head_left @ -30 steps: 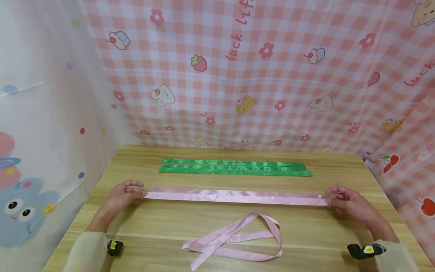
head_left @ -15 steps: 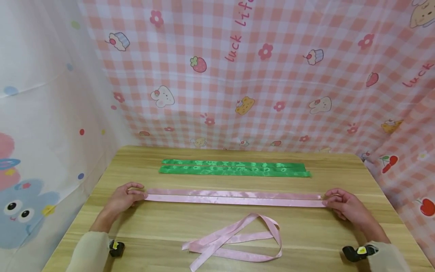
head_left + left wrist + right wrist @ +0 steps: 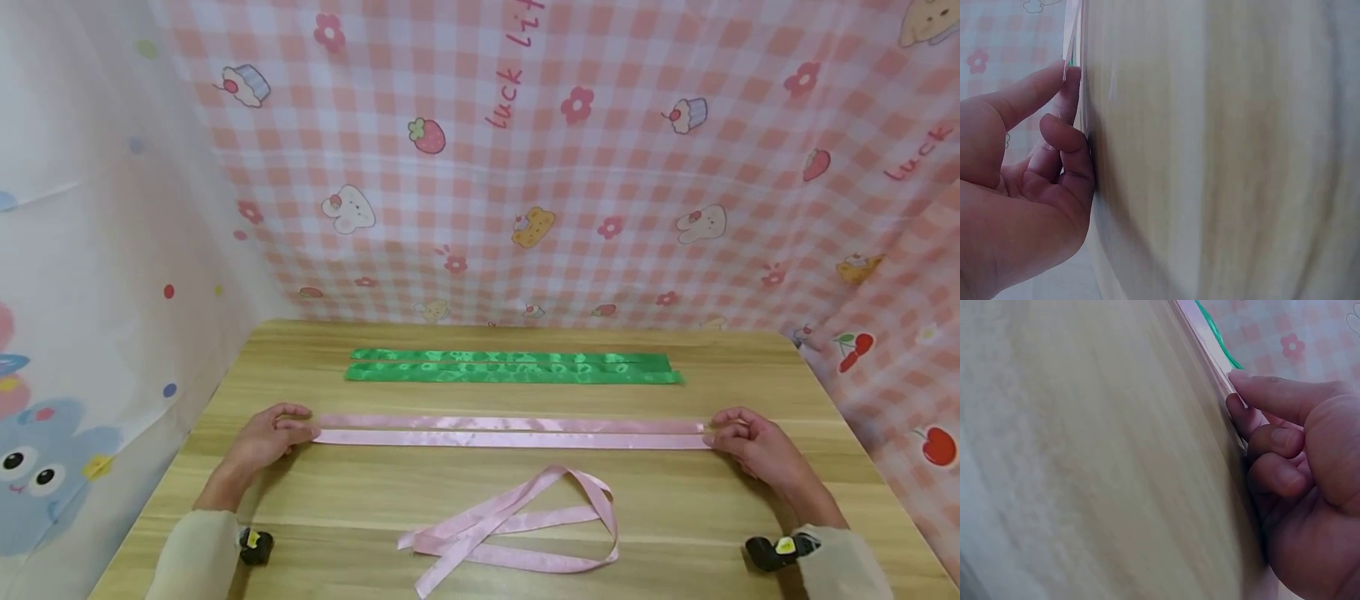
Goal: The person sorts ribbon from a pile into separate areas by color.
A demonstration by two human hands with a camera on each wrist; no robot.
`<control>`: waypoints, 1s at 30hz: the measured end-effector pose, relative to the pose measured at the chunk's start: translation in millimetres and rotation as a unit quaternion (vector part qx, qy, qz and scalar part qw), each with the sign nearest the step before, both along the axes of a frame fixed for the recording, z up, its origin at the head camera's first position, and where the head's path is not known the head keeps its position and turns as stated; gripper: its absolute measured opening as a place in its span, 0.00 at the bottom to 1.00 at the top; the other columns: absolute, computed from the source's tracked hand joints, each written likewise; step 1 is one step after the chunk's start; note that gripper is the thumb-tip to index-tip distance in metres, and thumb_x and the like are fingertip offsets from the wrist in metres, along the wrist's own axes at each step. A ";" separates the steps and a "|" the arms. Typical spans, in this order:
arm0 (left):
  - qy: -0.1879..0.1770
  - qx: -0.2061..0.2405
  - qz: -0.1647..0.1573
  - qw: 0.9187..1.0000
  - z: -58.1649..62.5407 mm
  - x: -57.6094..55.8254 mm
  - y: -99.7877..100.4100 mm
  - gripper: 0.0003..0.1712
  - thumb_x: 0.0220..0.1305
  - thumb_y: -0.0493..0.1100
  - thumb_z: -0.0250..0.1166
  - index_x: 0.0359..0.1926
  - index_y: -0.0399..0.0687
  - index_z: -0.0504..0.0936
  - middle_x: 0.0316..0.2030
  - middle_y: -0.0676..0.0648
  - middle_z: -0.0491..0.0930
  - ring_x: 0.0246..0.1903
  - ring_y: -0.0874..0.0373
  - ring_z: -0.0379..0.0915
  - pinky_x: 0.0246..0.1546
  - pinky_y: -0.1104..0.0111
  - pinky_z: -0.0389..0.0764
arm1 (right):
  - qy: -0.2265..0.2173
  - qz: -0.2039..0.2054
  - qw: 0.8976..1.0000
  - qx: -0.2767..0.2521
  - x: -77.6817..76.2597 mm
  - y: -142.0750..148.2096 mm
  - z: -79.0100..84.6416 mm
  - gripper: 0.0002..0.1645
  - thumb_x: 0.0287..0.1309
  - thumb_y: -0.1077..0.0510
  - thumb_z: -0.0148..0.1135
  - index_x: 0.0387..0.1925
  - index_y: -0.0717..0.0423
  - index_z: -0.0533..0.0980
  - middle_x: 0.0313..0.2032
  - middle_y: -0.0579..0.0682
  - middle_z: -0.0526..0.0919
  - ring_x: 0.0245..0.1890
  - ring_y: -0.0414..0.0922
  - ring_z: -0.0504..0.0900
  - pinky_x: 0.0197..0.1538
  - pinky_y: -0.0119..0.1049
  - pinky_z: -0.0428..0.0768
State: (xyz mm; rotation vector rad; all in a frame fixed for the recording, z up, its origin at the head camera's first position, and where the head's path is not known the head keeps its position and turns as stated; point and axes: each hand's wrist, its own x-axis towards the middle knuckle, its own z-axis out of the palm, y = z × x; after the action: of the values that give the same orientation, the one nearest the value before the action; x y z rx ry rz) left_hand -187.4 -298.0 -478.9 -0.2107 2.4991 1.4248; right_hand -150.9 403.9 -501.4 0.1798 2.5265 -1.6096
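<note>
A pink satin ribbon (image 3: 510,439) stretches straight from side to side, held at its two ends. At its left end my left hand (image 3: 266,437) pinches it between thumb and index finger; the left wrist view shows the ribbon tip (image 3: 1070,47) between them, other fingers curled by the tabletop. My right hand (image 3: 761,446) pinches the opposite end, and in the right wrist view the ribbon edge (image 3: 1213,353) runs into thumb and fingertip. Just behind lies a second pink ribbon (image 3: 510,423), parallel, with a thin gap between the two.
Two green ribbons (image 3: 510,375) lie side by side farther back on the wooden table (image 3: 300,492). Nearer the front is a loosely looped pink ribbon (image 3: 517,525). A pink checked curtain (image 3: 480,183) hangs behind the table, and a white patterned cloth (image 3: 90,233) hangs at left.
The held ribbon first overlapped the pink one behind it; now a thin gap shows between them. My right hand has shifted slightly left. The head view has moved a little.
</note>
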 end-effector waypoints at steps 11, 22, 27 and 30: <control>0.006 -0.001 0.011 1.000 -1.4 0.7 1.0 0.28 0.65 0.43 0.67 0.60 0.32 0.70 0.28 0.63 0.82 0.25 0.64 0.70 0.28 0.71 0.73 | 0.009 -0.010 1.000 -0.013 -2.3 -0.6 -2.6 0.13 0.64 0.62 0.64 0.46 0.59 0.69 0.24 0.35 0.80 0.15 0.34 0.64 0.17 0.30 0.66; 0.000 0.004 0.017 1.000 0.7 1.8 -0.9 0.32 0.66 0.45 0.68 0.64 0.34 0.68 0.27 0.62 0.80 0.26 0.65 0.69 0.28 0.72 0.71 | 0.025 -0.018 0.999 -0.024 -0.6 -3.2 -4.0 0.12 0.63 0.62 0.65 0.43 0.54 0.70 0.23 0.34 0.79 0.15 0.32 0.63 0.17 0.29 0.64; 0.004 0.028 0.014 0.999 1.6 3.7 -3.3 0.36 0.67 0.44 0.67 0.68 0.35 0.64 0.33 0.62 0.84 0.30 0.67 0.72 0.32 0.73 0.74 | 0.019 -0.017 0.999 -0.025 1.4 -1.9 -1.6 0.11 0.65 0.59 0.64 0.45 0.53 0.71 0.27 0.33 0.81 0.18 0.33 0.67 0.19 0.28 0.68; 0.016 0.042 0.014 0.999 1.7 5.0 -4.8 0.36 0.67 0.43 0.66 0.70 0.34 0.61 0.42 0.53 0.86 0.33 0.70 0.75 0.34 0.72 0.77 | 0.044 -0.022 0.999 0.001 4.6 -1.2 1.9 0.13 0.67 0.58 0.62 0.49 0.58 0.71 0.31 0.31 0.81 0.23 0.34 0.72 0.23 0.29 0.72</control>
State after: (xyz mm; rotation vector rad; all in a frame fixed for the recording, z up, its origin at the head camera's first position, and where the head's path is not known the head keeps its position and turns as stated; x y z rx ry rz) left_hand -182.3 -302.9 -477.2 -0.2105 2.4638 1.5523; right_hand -146.3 402.7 -499.5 0.1713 2.6072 -1.6662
